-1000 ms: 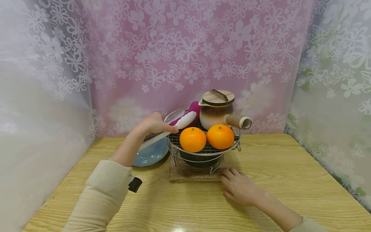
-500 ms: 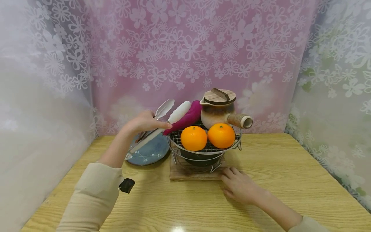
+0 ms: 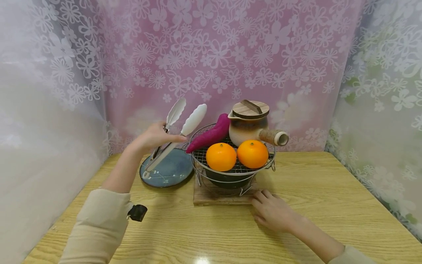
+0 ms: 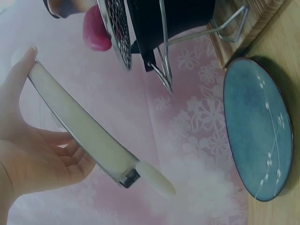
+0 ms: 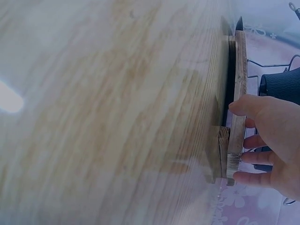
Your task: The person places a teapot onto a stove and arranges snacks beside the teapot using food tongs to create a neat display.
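My left hand (image 3: 150, 139) holds a pair of tongs (image 3: 193, 120) with white scalloped heads, its arms spread apart between thumb and fingers. Nothing sits between the heads, which point up and away; the hinge end hangs over a blue plate (image 3: 176, 170). A purple sweet potato (image 3: 212, 134) lies on the round grill (image 3: 230, 175), right of the tongs and apart from them. At the near right corner of the wooden board (image 3: 214, 200) under the grill, my right hand (image 3: 275, 214) grips the edge; in the right wrist view its thumb (image 5: 243, 105) lies against that board.
Two oranges (image 3: 221, 157) sit at the front of the grill. Behind them stands a clay teapot (image 3: 244, 130) with a wooden lid, its handle (image 3: 271, 137) sticking out to the right. A black bowl (image 3: 227, 179) in a wire stand is under the mesh. Flowered curtains (image 3: 214, 55) surround the table.
The tongs have come away from the sweet potato, leftward and up, and their arms have spread. The sweet potato is now left on the grill. My right hand stays in place.
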`<state>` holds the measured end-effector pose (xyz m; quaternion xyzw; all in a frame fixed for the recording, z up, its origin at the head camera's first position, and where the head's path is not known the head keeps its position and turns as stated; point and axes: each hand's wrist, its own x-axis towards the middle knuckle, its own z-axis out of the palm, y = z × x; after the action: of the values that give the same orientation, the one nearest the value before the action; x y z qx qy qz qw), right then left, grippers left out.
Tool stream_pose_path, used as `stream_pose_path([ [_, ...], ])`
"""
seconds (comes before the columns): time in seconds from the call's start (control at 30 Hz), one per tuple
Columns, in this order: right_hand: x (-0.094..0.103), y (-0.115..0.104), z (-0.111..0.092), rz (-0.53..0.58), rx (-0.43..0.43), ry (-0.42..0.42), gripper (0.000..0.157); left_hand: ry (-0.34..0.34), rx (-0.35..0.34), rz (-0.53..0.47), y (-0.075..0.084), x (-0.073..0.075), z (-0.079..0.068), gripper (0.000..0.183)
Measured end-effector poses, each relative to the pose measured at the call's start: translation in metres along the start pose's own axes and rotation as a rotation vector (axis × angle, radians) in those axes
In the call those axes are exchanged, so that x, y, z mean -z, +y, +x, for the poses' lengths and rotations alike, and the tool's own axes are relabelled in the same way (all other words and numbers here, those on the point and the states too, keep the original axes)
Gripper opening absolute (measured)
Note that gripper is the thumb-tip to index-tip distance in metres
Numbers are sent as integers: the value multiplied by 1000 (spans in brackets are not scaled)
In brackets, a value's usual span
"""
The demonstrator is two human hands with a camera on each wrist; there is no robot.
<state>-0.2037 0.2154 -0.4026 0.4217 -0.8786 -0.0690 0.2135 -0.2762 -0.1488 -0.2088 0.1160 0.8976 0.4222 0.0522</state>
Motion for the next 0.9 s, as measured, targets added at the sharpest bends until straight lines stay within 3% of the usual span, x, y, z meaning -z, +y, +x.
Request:
stream_pose_path([
  [0.33, 0, 1, 0, 18, -10, -14, 43, 32, -15, 82, -15, 13, -9, 89],
  [0.6, 1, -1, -1, 25, -21, -25, 43, 78, 9, 126, -27, 17, -17, 81],
  [0.9, 4, -2, -1, 43, -58, -72, 38, 83, 11, 159, -46, 23, -23, 82],
])
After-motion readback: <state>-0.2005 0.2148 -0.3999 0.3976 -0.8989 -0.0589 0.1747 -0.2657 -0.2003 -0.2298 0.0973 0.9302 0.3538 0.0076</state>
